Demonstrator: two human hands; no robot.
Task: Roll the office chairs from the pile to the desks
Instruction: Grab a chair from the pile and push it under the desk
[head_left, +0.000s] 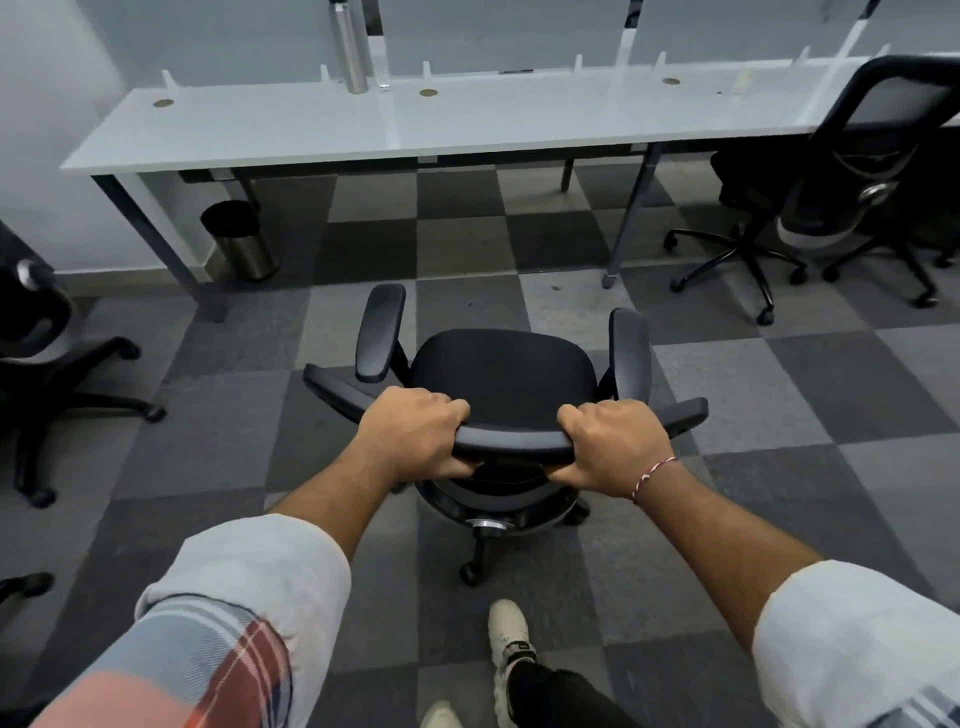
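Rolled sleeves (249, 582) lead forward to the left grip (415, 431) and right grip (613, 441). Each is clamped round the backrest rim (511, 440) of the office chair (501, 379), set apart, likely for straight steering. Ahead of the grip stands the bench (363, 124).

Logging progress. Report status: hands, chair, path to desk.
Left hand and right hand grip chair by backrest top. Chair short of desk. Bin under desk, left of path.

Grey chk'd carpet tiles (779, 395), pale wall (41, 104) at L, steel bin (241, 244) nr it, frosted partition panels (519, 31) at back.
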